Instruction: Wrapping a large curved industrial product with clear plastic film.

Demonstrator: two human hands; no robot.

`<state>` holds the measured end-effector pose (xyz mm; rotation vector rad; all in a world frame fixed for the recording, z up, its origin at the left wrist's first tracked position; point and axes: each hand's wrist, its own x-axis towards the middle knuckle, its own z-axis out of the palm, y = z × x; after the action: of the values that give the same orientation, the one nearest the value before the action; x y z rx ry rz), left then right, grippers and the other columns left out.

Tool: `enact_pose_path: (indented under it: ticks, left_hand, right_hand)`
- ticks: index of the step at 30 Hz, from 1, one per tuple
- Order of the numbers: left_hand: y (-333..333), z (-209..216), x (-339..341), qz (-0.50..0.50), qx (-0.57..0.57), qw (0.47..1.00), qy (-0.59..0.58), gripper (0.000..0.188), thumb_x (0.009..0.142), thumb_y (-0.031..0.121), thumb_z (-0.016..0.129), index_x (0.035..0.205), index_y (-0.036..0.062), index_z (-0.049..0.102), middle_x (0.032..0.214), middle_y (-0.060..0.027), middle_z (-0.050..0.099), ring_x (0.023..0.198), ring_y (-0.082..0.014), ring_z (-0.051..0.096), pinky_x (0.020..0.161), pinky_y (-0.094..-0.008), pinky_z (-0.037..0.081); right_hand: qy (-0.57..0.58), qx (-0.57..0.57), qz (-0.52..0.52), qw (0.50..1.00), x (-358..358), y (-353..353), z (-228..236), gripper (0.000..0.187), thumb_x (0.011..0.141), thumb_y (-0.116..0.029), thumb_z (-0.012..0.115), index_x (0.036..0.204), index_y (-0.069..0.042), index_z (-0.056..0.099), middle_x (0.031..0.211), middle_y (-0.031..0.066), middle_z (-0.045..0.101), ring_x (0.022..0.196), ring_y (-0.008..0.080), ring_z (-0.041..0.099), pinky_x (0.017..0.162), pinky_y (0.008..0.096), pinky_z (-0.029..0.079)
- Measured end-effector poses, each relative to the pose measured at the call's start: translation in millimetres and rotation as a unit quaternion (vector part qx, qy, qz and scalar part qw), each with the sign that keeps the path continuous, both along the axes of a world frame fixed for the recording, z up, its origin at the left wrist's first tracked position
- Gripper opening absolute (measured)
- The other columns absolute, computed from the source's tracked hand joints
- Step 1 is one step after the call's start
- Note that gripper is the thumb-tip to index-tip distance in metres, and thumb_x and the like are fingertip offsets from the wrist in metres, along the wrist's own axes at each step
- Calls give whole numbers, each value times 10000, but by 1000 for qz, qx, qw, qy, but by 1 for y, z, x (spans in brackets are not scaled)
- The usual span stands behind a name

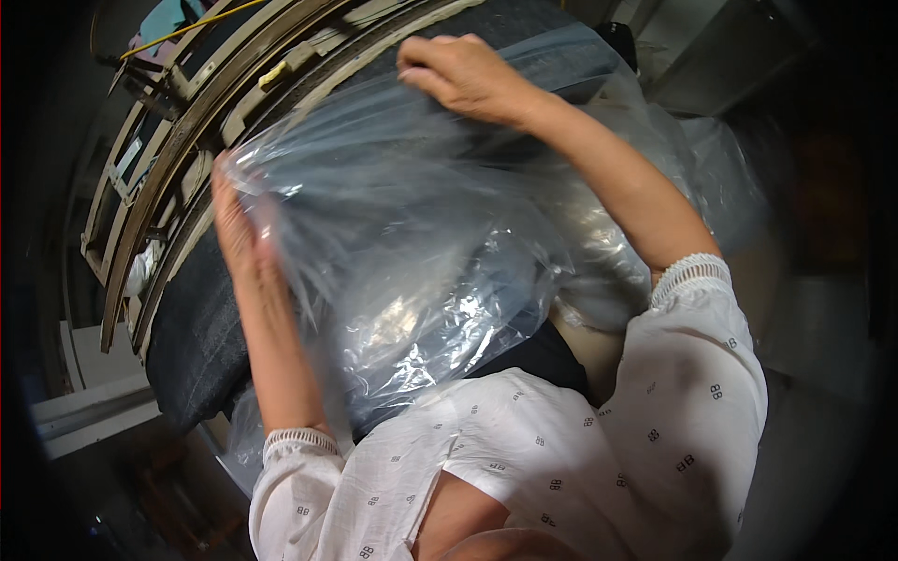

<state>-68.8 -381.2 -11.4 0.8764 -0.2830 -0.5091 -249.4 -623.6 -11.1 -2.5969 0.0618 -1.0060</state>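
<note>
A large sheet of clear plastic film (449, 234), perhaps a bag, spreads crumpled and shiny in front of me and over my lap. Its upper left corner gathers in folds at my left hand (248, 224), whose fingers point away from me and press on the film's edge; the thumb is blurred against the plastic. Farther off, to the right, my right hand (463, 79) is curled closed at the film's far edge. Its fingertips are turned away, so the grip itself is partly hidden. Beneath the film lies a dark padded surface (196, 327).
A curved rail-like frame (187, 140) with metal parts arcs along the far left side, a yellow cord (201, 25) above it. More clear plastic (716, 168) bulges at the right. A grey boxy object (720, 61) stands at the far right.
</note>
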Motion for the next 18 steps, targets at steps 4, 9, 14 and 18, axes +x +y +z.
enact_pose_path:
  ticks: [4, 9, 14, 18]
  left_hand:
    - [79, -1, 38, 104, 165, 975, -105, 390, 806, 192, 592, 1170, 102, 488, 1131, -96, 504, 1038, -234, 515, 915, -385, 410]
    - [300, -19, 153, 238, 337, 870, -269, 193, 876, 220, 550, 1029, 106, 516, 870, -1, 542, 668, -61, 489, 517, -185, 414]
    - [503, -25, 228, 397, 627, 521, -421, 277, 883, 231, 510, 1011, -14, 505, 946, -147, 570, 855, -253, 539, 779, -330, 427]
    - [545, -50, 269, 390, 710, 482, -334, 279, 859, 257, 510, 984, 8, 517, 943, -163, 581, 856, -298, 546, 787, -360, 420]
  right_hand:
    - [184, 124, 83, 971, -38, 18, 22, 244, 813, -320, 577, 846, -84, 523, 641, 95, 524, 602, 255, 512, 565, 367, 382]
    - [337, -95, -10, 937, -110, -6, 17, 101, 736, -163, 554, 813, -101, 578, 665, 124, 563, 705, 292, 578, 624, 409, 436]
    - [495, -277, -380, 731, -214, -135, 40, 153, 721, -106, 577, 871, -110, 605, 776, 105, 619, 815, 292, 594, 685, 383, 482]
    - [361, 8, -398, 844, -180, -198, 93, 229, 737, -131, 528, 953, -115, 602, 1018, 113, 522, 1007, 306, 459, 847, 414, 389]
